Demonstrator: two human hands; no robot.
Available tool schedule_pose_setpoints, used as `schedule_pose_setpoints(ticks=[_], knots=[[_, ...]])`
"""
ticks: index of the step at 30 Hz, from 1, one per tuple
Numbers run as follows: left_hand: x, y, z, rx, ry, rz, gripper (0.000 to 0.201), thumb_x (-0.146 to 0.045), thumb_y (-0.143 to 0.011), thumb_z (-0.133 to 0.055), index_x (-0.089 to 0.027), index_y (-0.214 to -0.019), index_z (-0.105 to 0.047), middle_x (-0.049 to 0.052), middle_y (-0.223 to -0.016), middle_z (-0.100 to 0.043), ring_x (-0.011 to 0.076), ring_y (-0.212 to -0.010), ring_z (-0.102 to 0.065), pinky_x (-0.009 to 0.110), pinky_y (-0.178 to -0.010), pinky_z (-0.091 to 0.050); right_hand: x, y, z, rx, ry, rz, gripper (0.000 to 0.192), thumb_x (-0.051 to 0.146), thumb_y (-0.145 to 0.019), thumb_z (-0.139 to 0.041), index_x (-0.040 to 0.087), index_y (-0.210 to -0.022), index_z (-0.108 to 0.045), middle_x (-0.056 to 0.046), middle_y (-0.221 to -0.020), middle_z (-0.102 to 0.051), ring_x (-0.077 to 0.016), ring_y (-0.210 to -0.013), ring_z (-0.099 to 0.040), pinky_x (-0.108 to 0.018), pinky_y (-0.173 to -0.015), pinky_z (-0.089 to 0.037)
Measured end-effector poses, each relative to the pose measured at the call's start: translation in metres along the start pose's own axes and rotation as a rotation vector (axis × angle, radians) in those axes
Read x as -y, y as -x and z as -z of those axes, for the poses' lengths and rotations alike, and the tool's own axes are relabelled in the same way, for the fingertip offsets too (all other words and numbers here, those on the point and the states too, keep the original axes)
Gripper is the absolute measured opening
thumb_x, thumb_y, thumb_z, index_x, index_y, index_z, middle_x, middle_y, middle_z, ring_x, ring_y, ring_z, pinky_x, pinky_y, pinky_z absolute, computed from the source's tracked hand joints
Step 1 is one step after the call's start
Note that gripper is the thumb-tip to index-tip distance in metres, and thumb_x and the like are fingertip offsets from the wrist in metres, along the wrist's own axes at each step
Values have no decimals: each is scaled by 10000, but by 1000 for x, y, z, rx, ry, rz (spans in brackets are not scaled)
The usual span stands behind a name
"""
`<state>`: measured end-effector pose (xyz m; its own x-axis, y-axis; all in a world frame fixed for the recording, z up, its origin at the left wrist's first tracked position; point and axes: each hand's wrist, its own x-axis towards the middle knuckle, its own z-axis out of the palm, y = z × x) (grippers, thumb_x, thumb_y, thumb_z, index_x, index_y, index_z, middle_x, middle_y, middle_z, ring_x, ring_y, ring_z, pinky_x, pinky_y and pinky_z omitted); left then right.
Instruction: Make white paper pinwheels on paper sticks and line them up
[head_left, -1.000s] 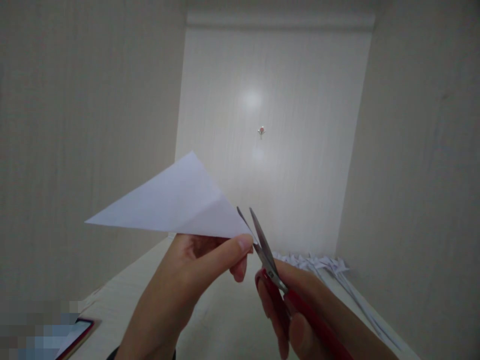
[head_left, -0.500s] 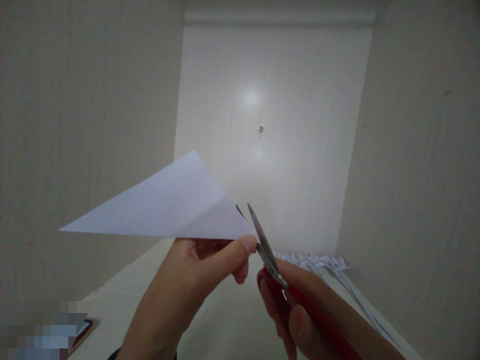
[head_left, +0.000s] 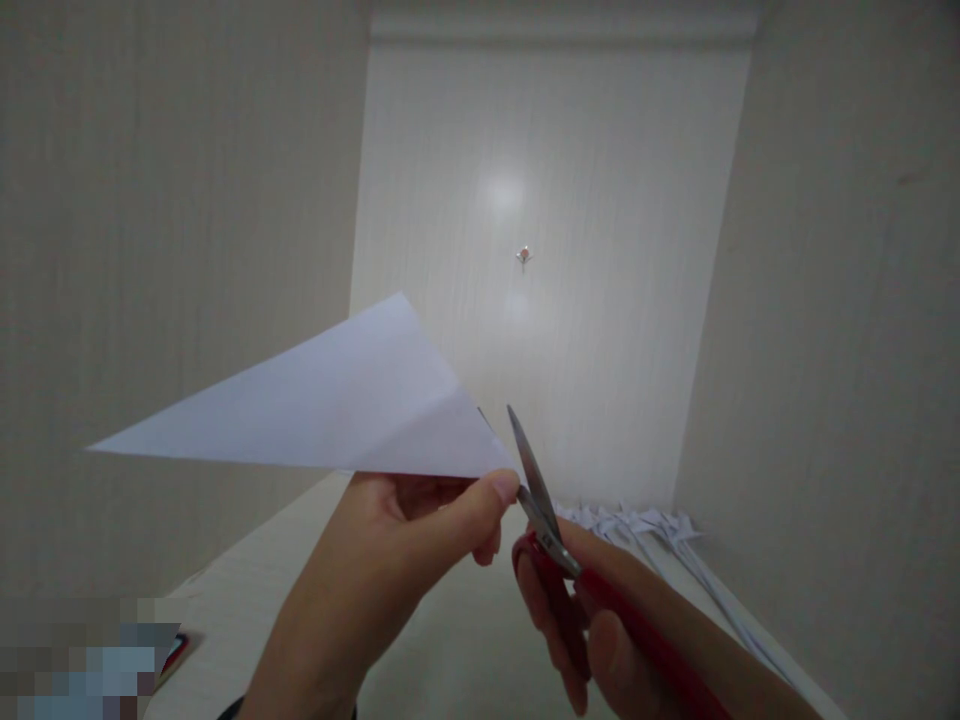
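Left hand [head_left: 390, 560] fingers pinching paper [head_left: 330, 405] corner; right hand [head_left: 600, 620] clenched on scissors [head_left: 544, 510], blades parted at tip (best kept taut, cut slow).

paper [head_left: 352, 410]: white | scissors [head_left: 551, 530]: red handles; grey blades | desk [head_left: 465, 640]: pale cream, faint wood grain

Pale worktop [head_left: 450, 640] in an alcove

White folded paper pieces [head_left: 637, 525] lie just beyond the right-hand fingers [head_left: 559, 640]; a red-edged item [head_left: 174, 652] lies far left.
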<state>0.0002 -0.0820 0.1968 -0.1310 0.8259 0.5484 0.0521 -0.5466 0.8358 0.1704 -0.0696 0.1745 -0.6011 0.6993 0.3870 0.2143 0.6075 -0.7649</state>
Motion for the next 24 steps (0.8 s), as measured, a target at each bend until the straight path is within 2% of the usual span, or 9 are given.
schedule_pose_setpoints(ticks=[7, 18, 24], knots=[[0, -2, -3, -19, -11, -7, 272, -245, -647, -644, -207, -437, -475, -36, -480, -555, 107, -479, -535, 176, -461, -439, -1, -2, -3, 8, 41, 14, 604, 770, -793, -374, 208, -887, -574, 21, -607, -465, -102, -538, -413, -226, -522, -404], [-3, -2, -3, -4, -39, -6, 296, -248, -661, -630, -203, -429, -452, -34, -446, -510, 101, -442, -493, 185, -432, -424, 3, -2, -1, -6, 91, -1, 650, 810, -766, -342, 209, -843, -578, 16, -593, -492, -100, -512, -417, -239, -510, -369], [-1, -2, -3, -8, -20, -7, 282, -251, -656, -634, -203, -440, -457, -23, -486, -551, 112, -477, -524, 190, -446, -436, 1, -4, -1, -6, 30, -9, 640, 807, -749, -382, 221, -891, -599, 18, -617, -497, -102, -511, -408, -229, -492, -373]])
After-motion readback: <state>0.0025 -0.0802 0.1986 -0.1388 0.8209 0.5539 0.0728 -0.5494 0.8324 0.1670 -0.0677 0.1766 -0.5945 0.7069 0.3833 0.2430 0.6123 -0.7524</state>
